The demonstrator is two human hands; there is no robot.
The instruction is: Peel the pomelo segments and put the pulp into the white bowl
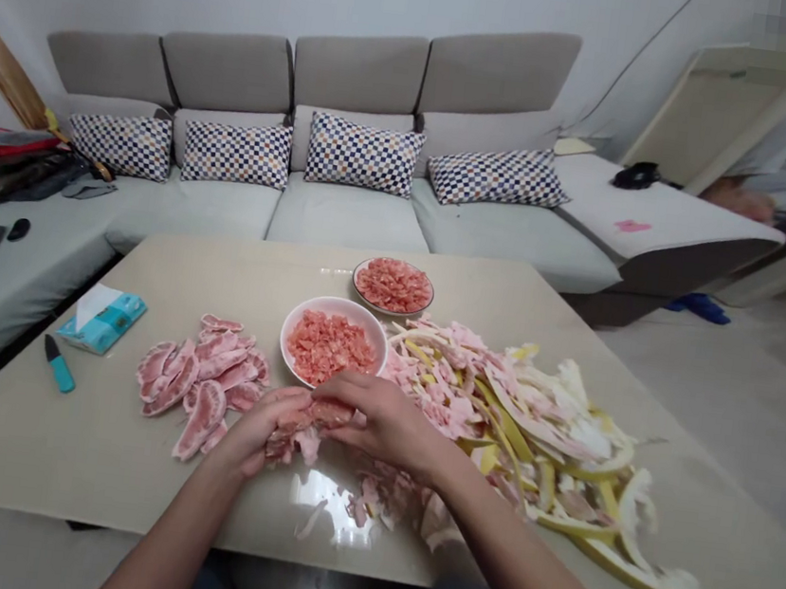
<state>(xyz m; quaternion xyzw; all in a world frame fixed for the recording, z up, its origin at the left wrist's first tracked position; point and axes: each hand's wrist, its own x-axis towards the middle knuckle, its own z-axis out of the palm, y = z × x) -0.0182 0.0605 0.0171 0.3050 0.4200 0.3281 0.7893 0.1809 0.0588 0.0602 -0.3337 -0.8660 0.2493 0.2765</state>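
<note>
Two hands (262, 427) (382, 417) close together, fingers clamped on a pink fruit segment (328, 413).

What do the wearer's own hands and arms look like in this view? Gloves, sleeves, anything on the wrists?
Left hand and right hand are both bare: five-fingered human hands, no gloves. Forearms are uncovered as far as they show, no sleeves. No watch or bracelet on either wrist, and no ring shows.

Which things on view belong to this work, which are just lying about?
Work: left hand, right hand, held fruit piece, bowl, plate, fruit segments, peel heap, probably the idle knife.

Lying about: tissue pack, checked cushions, blue footwear.
</note>
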